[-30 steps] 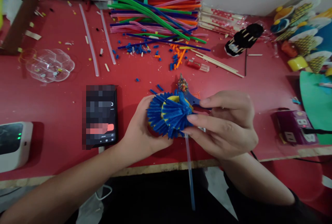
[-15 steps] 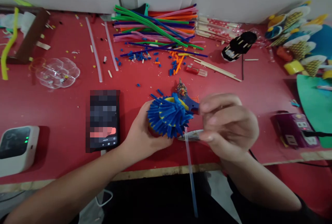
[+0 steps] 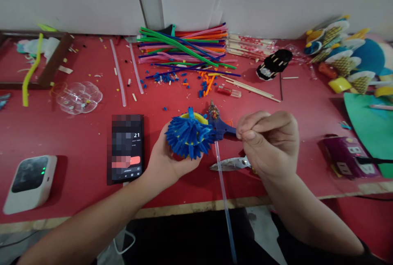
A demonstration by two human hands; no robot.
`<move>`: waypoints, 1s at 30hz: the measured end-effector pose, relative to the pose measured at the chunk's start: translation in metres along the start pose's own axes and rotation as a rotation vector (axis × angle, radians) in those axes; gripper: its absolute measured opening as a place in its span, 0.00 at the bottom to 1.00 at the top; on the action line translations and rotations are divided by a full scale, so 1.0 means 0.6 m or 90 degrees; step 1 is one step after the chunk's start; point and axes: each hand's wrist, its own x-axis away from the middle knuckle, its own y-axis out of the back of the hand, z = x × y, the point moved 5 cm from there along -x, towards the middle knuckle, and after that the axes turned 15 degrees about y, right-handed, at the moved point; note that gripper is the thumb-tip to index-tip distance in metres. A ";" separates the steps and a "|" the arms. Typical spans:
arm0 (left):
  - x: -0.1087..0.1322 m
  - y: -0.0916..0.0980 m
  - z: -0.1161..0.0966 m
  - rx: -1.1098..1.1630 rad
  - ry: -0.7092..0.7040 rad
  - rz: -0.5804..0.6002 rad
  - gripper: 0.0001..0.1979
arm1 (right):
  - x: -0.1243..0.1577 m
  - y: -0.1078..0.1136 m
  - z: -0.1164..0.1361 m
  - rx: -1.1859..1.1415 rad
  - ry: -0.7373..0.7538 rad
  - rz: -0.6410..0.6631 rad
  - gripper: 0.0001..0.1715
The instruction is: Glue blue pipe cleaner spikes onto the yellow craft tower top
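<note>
My left hand (image 3: 172,164) is wrapped round a blue fringed craft piece with yellow parts (image 3: 190,136), held above the red table. To its right my right hand (image 3: 268,140) is closed in a pinch, thumb against forefinger. Whatever sits in that pinch is too fine to make out. Just behind the hands lies a blue hot glue gun (image 3: 218,130), its nozzle pointing away from me. A long clear glue stick (image 3: 225,199) runs from it past the table's front edge. Beside the right wrist lie scissors (image 3: 230,163), their handles partly hidden by the hand.
Pipe cleaners (image 3: 184,48) are heaped at the back, with blue and orange snippets before them. A phone (image 3: 127,148) and a white device (image 3: 30,184) stand left. At right are a purple box (image 3: 348,156), green sheet (image 3: 367,130) and black craft figure (image 3: 274,64).
My right fingers have come together into a tighter pinch. The blue craft piece has moved slightly left with my left hand. The camera view has tilted up, and more of the scissors shows.
</note>
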 end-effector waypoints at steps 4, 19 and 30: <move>-0.002 -0.009 -0.022 0.035 0.050 -0.001 0.24 | 0.001 -0.003 0.002 -0.015 0.001 0.019 0.10; 0.004 -0.011 -0.037 0.046 0.111 -0.026 0.24 | 0.004 -0.019 -0.001 -0.159 -0.075 0.016 0.15; -0.001 -0.011 -0.026 0.030 0.024 0.009 0.24 | -0.002 -0.004 -0.021 -0.024 -0.129 -0.019 0.03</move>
